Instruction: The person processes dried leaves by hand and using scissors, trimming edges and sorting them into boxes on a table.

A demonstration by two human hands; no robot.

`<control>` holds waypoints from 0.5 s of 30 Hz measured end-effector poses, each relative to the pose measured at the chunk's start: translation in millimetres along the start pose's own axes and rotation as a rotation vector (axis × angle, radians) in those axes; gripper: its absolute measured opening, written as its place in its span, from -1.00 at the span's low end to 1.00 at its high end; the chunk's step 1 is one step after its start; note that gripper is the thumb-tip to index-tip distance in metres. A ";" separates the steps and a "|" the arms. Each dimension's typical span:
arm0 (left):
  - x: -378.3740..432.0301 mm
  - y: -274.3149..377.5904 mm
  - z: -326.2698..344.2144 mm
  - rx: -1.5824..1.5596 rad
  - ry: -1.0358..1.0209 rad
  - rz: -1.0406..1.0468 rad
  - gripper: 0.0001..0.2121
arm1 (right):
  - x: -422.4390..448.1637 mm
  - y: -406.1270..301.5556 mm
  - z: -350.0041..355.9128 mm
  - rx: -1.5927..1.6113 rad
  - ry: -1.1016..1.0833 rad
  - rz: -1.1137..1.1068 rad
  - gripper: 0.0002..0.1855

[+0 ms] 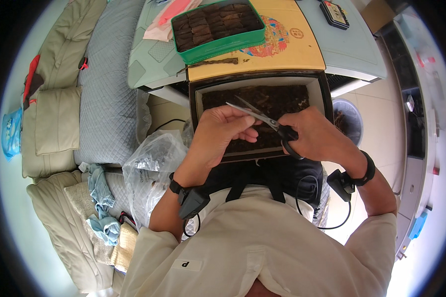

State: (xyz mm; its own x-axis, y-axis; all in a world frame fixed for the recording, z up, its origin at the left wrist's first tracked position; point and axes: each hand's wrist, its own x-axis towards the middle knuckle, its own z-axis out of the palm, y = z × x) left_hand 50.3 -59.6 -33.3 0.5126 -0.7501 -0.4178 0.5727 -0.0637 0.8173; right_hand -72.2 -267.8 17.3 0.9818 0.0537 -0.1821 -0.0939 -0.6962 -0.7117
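My right hand [314, 135] grips black-handled scissors [272, 123], whose blades stand slightly apart and point to the upper left. Close to the blades is my left hand [230, 128], with thumb and fingertips drawn near each other. Whether anything small is pinched there is hidden by the thumb and a blade. Below both hands lies an open box [321, 87] with pale inner walls. Dark brown, crumbled leaf-like material [256, 92] covers its bottom.
Beyond the box, a green tin [223, 49] filled with rows of dark wrapped pieces stands on a yellow printed lid [304, 55]. A dark twisted strip [217, 62] lies before it. At right is a bin [351, 118]; at left, a clear plastic bag [148, 167] and a sofa [104, 74].
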 end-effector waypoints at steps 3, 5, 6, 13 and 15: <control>-2.2 -1.2 2.8 -0.006 -0.007 0.002 -0.84 | -0.3 -3.7 -1.8 0.046 -0.043 0.052 -0.74; -3.3 -1.8 3.1 -0.016 -0.009 0.008 -0.84 | 0.1 -6.1 -3.3 0.082 -0.072 0.094 -0.75; -3.3 -2.1 2.7 -0.025 -0.013 0.011 -0.84 | -0.1 -5.5 -3.3 0.087 -0.061 0.079 -0.75; 0.0 -3.1 -2.2 -0.014 -0.019 0.017 -0.84 | 1.6 0.2 -1.9 0.078 -0.040 0.018 -0.77; 0.3 -3.7 -3.1 -0.021 -0.024 0.009 -0.83 | 2.5 -0.4 -2.9 0.057 -0.044 0.026 -0.77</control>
State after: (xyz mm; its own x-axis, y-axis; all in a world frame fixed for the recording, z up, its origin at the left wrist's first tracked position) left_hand 50.3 -57.6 -37.7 0.5025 -0.7661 -0.4008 0.5819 -0.0431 0.8121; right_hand -69.1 -269.5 19.0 0.9710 0.0685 -0.2292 -0.1293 -0.6556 -0.7439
